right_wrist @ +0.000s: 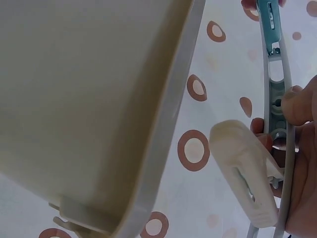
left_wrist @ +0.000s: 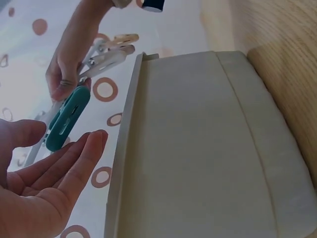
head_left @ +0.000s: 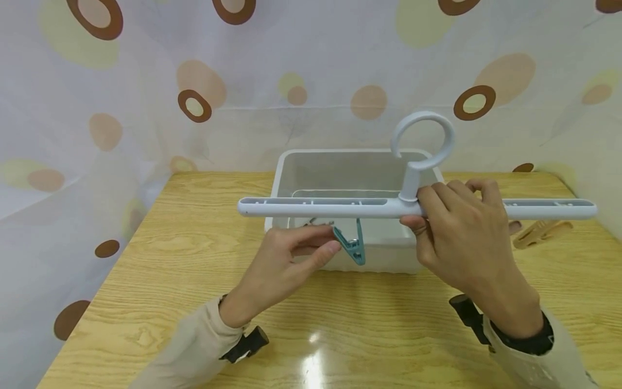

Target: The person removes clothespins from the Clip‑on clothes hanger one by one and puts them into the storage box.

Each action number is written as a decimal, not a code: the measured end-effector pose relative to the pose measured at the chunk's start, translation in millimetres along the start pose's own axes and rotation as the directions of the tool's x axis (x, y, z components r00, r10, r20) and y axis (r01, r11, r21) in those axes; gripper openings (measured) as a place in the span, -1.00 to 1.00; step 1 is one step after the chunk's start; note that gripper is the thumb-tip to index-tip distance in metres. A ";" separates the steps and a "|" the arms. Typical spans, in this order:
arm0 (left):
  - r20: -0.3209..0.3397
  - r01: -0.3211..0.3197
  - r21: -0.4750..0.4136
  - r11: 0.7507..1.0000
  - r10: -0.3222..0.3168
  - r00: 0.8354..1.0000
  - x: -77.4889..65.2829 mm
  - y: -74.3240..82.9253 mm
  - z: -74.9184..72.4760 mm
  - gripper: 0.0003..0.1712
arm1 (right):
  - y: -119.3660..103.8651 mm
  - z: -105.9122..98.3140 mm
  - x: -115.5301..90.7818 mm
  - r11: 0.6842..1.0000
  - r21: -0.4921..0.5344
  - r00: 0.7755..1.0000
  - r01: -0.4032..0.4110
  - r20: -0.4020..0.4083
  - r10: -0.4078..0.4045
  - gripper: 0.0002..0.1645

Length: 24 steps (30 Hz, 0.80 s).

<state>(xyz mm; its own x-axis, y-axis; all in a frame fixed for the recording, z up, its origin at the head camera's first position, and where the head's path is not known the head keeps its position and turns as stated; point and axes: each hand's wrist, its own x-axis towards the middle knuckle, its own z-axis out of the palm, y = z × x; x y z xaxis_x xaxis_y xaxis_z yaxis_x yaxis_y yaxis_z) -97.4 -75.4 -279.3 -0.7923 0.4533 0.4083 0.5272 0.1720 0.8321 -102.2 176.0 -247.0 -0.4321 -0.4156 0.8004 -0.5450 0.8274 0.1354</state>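
My right hand grips the middle bar of a white plastic hanger with a ring-shaped hook, holding it level above a white basin. A teal clothespin hangs from the bar, left of the hook. At its free leg is my left hand, thumb and fingers spread on either side in the left wrist view. Beyond the right hand, a tan clothespin hangs from the bar's right part. A white clothespin hangs near the right palm; in the head view the right hand hides it.
The basin stands on a wood-grain table, close to the back. A patterned curtain with brown and yellow circles hangs behind and along both sides. Dark wrist mounts sit on both sleeves.
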 end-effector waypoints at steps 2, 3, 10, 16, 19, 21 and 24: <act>0.006 0.005 -0.006 1.000 -0.005 1.000 0.4 -2.1 1.8 -0.71 | -0.2 -0.1 -0.1 1.000 -0.001 1.000 0.006 0.010 -0.006 -0.36; 0.010 0.004 -0.013 1.000 -0.003 1.000 0.7 -2.8 2.7 -0.71 | -0.6 0.3 -0.2 1.000 0.004 1.000 0.008 0.006 -0.008 -0.35; 0.069 0.036 -0.145 0.989 -0.026 0.997 4.1 -6.6 9.5 -0.71 | -3.5 0.6 -0.1 1.000 0.021 1.000 -0.002 0.006 0.002 -0.34; 0.098 0.091 -0.272 0.958 -0.066 0.993 6.2 -9.8 15.8 -0.67 | -4.9 1.0 -0.5 1.000 0.027 1.000 0.000 0.009 -0.001 -0.35; 0.118 0.113 -0.330 0.937 -0.078 0.990 6.9 -10.6 18.2 -0.65 | -5.0 0.3 -1.1 1.000 0.016 0.999 0.008 0.043 -0.008 -0.37; 0.133 0.132 -0.364 0.922 -0.089 0.987 7.2 -10.7 19.5 -0.64 | -5.1 -0.1 -1.3 1.000 0.011 0.998 0.011 0.063 -0.012 -0.39; 0.150 0.154 -0.424 0.893 -0.099 0.984 7.6 -10.4 21.2 -0.64 | -5.7 0.2 -1.4 1.000 0.020 0.998 0.010 0.057 -0.011 -0.39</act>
<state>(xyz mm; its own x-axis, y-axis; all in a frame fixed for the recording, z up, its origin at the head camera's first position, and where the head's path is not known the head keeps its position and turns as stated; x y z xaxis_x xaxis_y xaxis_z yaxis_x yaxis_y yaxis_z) -102.4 -55.2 -292.8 -0.7856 0.5599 0.2634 0.2186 -0.1471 0.9647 -98.6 171.8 -249.0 -0.4659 -0.4456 0.7645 -0.5638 0.8154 0.1317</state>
